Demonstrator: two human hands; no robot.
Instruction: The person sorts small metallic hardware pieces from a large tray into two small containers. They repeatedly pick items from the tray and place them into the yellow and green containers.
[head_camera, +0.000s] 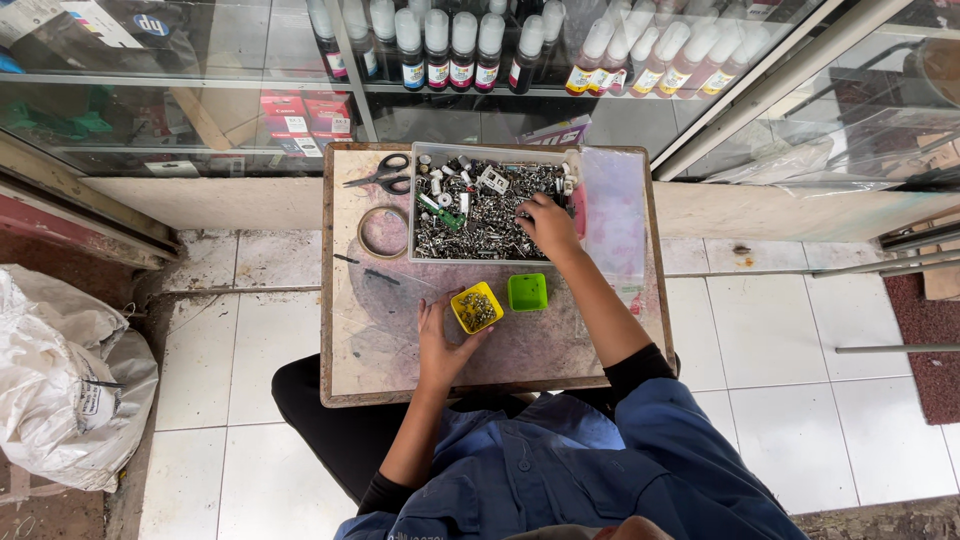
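Note:
A clear plastic box (420, 200) full of small metal screws and parts (475, 225) sits at the far side of a worn small table (370, 340). My right hand (548, 225) reaches into the box's right part, fingers down in the screws. My left hand (440, 340) rests on the table and touches a small yellow tray (477, 307) holding several screws. A small green tray (527, 292) stands just right of the yellow one, apart from both hands.
Black scissors (383, 177) and a tape ring (383, 232) lie at the table's far left. The box's clear lid (613, 215) lies to the right. Glass cabinets with ink bottles (450, 45) stand behind. A white sack (70, 385) sits on the tiled floor at left.

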